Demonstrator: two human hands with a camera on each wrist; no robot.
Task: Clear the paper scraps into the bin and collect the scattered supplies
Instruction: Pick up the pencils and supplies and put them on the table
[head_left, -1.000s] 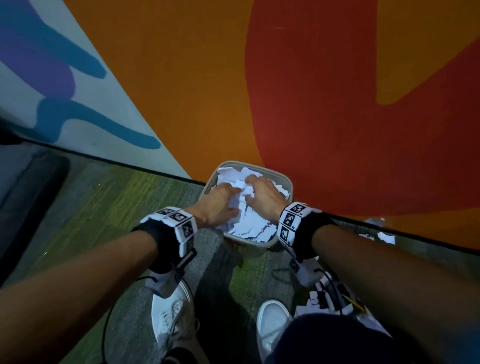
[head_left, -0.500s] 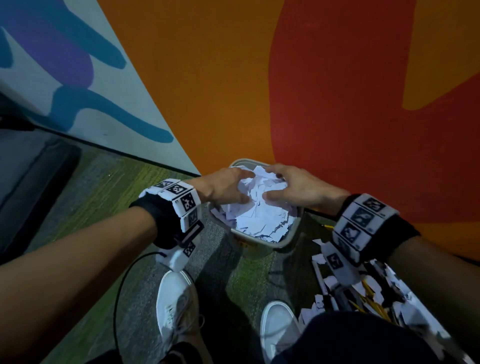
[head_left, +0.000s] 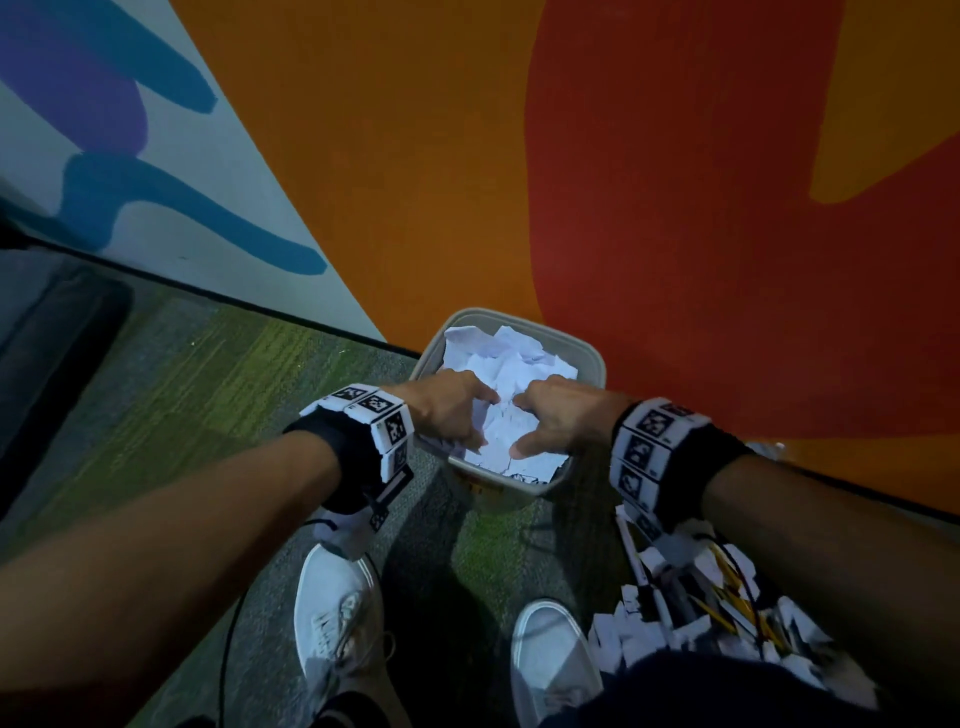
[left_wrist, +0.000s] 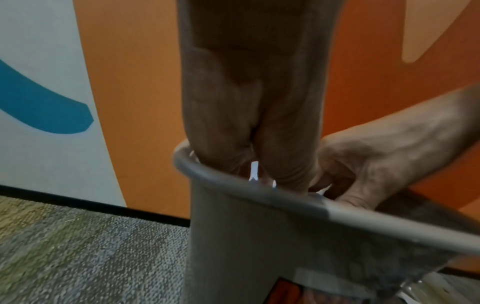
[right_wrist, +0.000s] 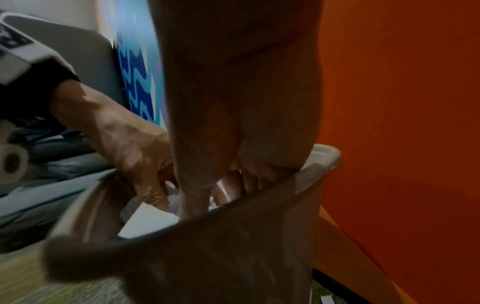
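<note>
**Both hands down in the bin, pressing on the paper**

At the far left you see a dark padded seat edge (head_left: 62, 332) and a wall mural (head_left: 156, 208) with flat blue and purple shapes on a pale ground. The floor is a short, nubby carpet (head_left: 197, 395) streaked green and grey.

Your left hand (head_left: 447, 410) reaches into the bin (head_left: 592, 364) from the left. Its fingers point down into the paper scraps (head_left: 498, 374) with the thumb spread. They press on the pile, but you cannot tell from any view whether they pinch a piece. From the left wrist camera the fingers (left_wrist: 228, 131) drop straight past the rounded rim (left_wrist: 285, 197) and their tips are hidden.

The bin is a smooth grey plastic tub with rounded corners and a rolled lip. It stands on the carpet against the orange and red wall (head_left: 675, 208). It is heaped with crumpled, torn white paper, creased and sharp-edged.

Your right hand (head_left: 556, 415) comes in from the right, knuckles up, fingers curled into the pile and thumb lying flat on a sheet. Whether it grips paper is not clear.

Below your feet, two white shoes (head_left: 332, 618) stand on the carpet. At the lower right, more torn white scraps (head_left: 623, 629) lie in a loose heap mixed with thin yellow pencils (head_left: 737, 597) and a white pen (head_left: 644, 577).
</note>
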